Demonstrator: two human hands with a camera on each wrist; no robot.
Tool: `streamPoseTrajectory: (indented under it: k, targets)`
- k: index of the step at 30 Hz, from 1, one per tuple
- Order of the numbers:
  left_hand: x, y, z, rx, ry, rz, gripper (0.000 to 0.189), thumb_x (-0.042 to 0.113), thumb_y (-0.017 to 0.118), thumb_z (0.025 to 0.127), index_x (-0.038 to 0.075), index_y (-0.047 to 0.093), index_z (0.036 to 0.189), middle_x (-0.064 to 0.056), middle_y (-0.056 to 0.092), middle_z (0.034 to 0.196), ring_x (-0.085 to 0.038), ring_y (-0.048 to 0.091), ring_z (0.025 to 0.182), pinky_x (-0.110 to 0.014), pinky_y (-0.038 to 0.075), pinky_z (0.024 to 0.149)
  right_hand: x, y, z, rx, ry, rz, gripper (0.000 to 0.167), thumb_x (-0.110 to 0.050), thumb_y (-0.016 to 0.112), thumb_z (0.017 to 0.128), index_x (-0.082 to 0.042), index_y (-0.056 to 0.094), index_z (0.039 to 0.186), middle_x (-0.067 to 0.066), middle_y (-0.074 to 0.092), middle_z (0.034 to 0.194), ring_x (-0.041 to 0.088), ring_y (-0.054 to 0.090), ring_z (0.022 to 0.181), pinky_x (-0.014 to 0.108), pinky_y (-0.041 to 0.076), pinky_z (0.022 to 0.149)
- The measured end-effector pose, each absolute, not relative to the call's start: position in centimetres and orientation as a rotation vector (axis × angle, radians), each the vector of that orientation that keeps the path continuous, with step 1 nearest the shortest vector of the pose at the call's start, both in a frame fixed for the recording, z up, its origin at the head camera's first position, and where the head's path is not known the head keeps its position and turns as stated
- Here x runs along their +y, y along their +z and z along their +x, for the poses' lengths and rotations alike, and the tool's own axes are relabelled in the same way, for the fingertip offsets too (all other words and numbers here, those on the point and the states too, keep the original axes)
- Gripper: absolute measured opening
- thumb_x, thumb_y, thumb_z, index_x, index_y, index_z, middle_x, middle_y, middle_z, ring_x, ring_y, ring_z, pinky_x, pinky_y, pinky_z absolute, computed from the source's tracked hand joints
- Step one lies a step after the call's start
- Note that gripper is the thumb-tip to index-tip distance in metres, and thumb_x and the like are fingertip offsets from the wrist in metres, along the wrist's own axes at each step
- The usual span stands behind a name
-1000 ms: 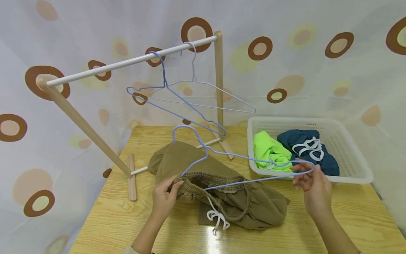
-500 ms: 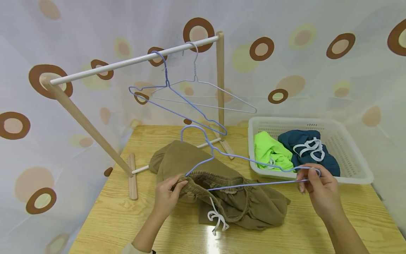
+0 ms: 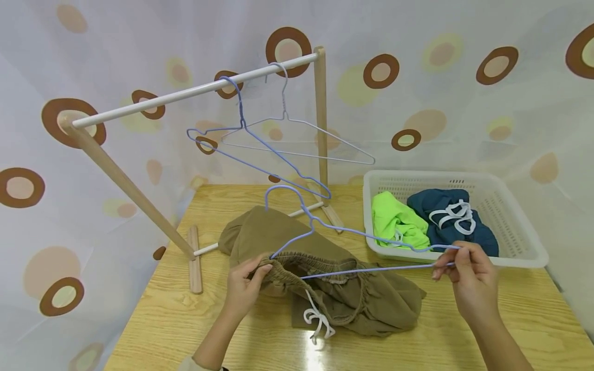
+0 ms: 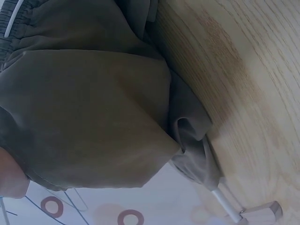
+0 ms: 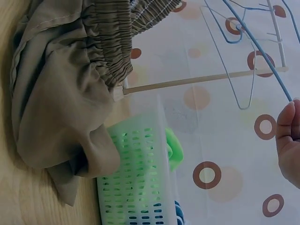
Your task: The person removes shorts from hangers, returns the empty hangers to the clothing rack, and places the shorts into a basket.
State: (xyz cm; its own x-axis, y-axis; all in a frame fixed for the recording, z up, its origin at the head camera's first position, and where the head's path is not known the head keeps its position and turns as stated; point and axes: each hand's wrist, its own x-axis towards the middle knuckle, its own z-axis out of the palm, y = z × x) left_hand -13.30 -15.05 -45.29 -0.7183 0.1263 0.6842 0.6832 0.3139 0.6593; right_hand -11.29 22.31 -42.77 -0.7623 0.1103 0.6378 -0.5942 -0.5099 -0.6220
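Brown drawstring shorts [image 3: 278, 232] lie bunched on the table with their elastic waist gaping, a white cord tied in a bow at the front. My left hand [image 3: 246, 283] pinches the waistband at its left side. A blue wire hanger [image 3: 362, 233] stands tilted above the shorts, its left end inside the waist opening and hidden there. The right end of the hanger is held by my right hand [image 3: 473, 281], thumb and fingers around the wire. In the right wrist view the same hand [image 5: 288, 140] grips the wire at the frame's edge.
A wooden rack [image 3: 320, 118] with a white rail [image 3: 185, 91] stands behind, carrying a blue hanger [image 3: 274, 149] and a pale hanger [image 3: 325, 135]. At the right, a white plastic basket [image 3: 520, 242] contains neon green clothing [image 3: 394, 219] and navy clothing [image 3: 431, 206] with a white cord.
My right hand has moved slightly right and down with the hanger's right end, and its fingers have closed around the wire. The hanger's hook has shifted right. The left hand keeps its hold.
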Motion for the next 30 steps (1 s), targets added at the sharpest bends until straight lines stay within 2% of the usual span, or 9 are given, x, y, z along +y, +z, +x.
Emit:
streamPoseTrajectory:
  k: [3,6,7,8,11,15,18,24,30]
  targets:
    - [-15.2,-45.2,-13.3,-2.063,-1.484,-0.678,0.02,-0.012,0.057,0.083,-0.015,0.063,0.101,-0.014,0.052,0.059,0.001,0.037,0.049,-0.014,0.036,0.042,22.4,-43.2,-11.1,-1.205,2.31,0.785,0.029,0.007,0.024,0.096,0.013,0.052,0.105,0.015,0.065,0.084,0.019,0.064,0.068,0.023,0.054,0.058]
    - [-15.2,-45.1,-13.2,-2.049,-1.513,-0.653,0.019,-0.013,0.055,0.083,-0.014,0.063,0.1,-0.014,0.051,0.059,-0.002,0.035,0.046,-0.016,0.035,0.041,22.5,-43.6,-10.9,-1.18,2.321,0.815,0.03,0.007,0.023,0.096,0.014,0.051,0.106,0.016,0.065,0.087,0.02,0.065,0.071,0.023,0.054,0.059]
    - [-15.2,-45.1,-13.2,-2.046,-1.511,-0.65,0.018,-0.013,0.055,0.083,-0.014,0.063,0.099,-0.011,0.046,0.056,-0.004,0.031,0.044,-0.016,0.032,0.039,22.6,-43.8,-10.9,-1.17,2.331,0.822,0.031,0.007,0.023,0.096,0.014,0.051,0.106,0.017,0.065,0.088,0.021,0.065,0.072,0.024,0.054,0.059]
    - [-15.2,-45.1,-13.2,-2.043,-1.509,-0.638,0.018,-0.013,0.055,0.083,-0.014,0.064,0.099,-0.012,0.05,0.058,-0.003,0.032,0.045,-0.016,0.034,0.04,22.7,-43.9,-10.8,-1.157,2.344,0.826,0.031,0.007,0.023,0.096,0.014,0.051,0.107,0.017,0.065,0.089,0.021,0.065,0.073,0.024,0.054,0.059]
    - [-15.0,-45.1,-13.1,-2.035,-1.581,-0.548,0.018,-0.011,0.054,0.086,-0.017,0.062,0.101,0.003,0.067,0.076,0.006,0.048,0.058,-0.011,0.044,0.052,23.0,-44.2,-10.6,-1.132,2.368,0.831,0.031,0.007,0.023,0.096,0.015,0.051,0.107,0.018,0.064,0.091,0.022,0.066,0.076,0.026,0.054,0.06]
    - [-14.9,-45.2,-13.0,-2.018,-1.709,-0.382,0.021,-0.007,0.051,0.09,-0.021,0.057,0.105,0.026,0.062,0.099,0.009,0.06,0.087,-0.009,0.05,0.075,23.6,-44.4,-10.3,-1.111,2.379,0.835,0.032,0.007,0.021,0.096,0.016,0.05,0.106,0.019,0.063,0.092,0.023,0.066,0.078,0.026,0.054,0.061]
    - [-14.8,-45.4,-13.1,-1.982,-1.751,-0.334,0.023,-0.005,0.05,0.091,-0.023,0.055,0.105,0.026,0.063,0.096,0.008,0.06,0.087,-0.008,0.049,0.074,24.4,-44.4,-10.0,-1.083,2.387,0.851,0.033,0.007,0.019,0.097,0.017,0.049,0.106,0.02,0.063,0.092,0.025,0.066,0.078,0.028,0.055,0.062]
    - [-14.5,-45.4,-13.1,-1.934,-1.797,-0.275,0.022,-0.002,0.05,0.092,-0.022,0.057,0.098,0.02,0.062,0.081,0.005,0.054,0.07,-0.01,0.046,0.062,26.7,-44.3,-9.5,-0.961,2.421,0.903,0.032,0.006,0.017,0.097,0.023,0.045,0.102,0.027,0.062,0.089,0.031,0.065,0.076,0.033,0.056,0.063]
    - [-14.2,-45.4,-13.5,-1.907,-1.767,-0.156,0.022,0.001,0.051,0.093,-0.015,0.055,0.079,0.014,0.04,0.06,0.002,0.036,0.055,-0.018,0.033,0.047,29.1,-44.1,-8.8,-0.869,2.467,0.898,0.033,0.004,0.016,0.097,0.025,0.041,0.1,0.031,0.06,0.086,0.035,0.063,0.074,0.037,0.054,0.061]
